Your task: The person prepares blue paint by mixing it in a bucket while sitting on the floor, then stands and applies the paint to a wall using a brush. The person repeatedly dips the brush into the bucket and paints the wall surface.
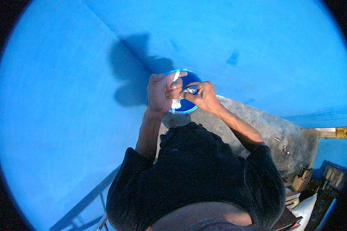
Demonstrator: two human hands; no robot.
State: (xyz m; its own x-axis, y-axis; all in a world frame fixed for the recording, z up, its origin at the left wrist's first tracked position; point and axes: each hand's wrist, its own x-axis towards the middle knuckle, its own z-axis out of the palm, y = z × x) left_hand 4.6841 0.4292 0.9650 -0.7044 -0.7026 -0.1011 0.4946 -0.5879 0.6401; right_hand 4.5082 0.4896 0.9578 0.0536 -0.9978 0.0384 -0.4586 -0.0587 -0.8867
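Observation:
Both hands are raised in front of me over a round, dark-blue container [187, 107] with a lighter blue rim. My left hand [160, 91] is closed around a narrow white strip-like thing [176, 76]; a white part also shows below the fingers, but its kind is unclear. From the right, my right hand [206, 97] pinches a small, shiny, dark and silvery object [191, 89] between thumb and fingers. That object is close to the left fingers, and I cannot tell whether they touch it. Its kind is too small to make out.
Blue walls [235, 34] meet in a corner ahead. A grey floor [254, 119] runs off to the right, with small bits of litter [285, 150] on it. At the lower right are a white sack [305, 210] and several stacked items. A dark shadow lies across the left wall.

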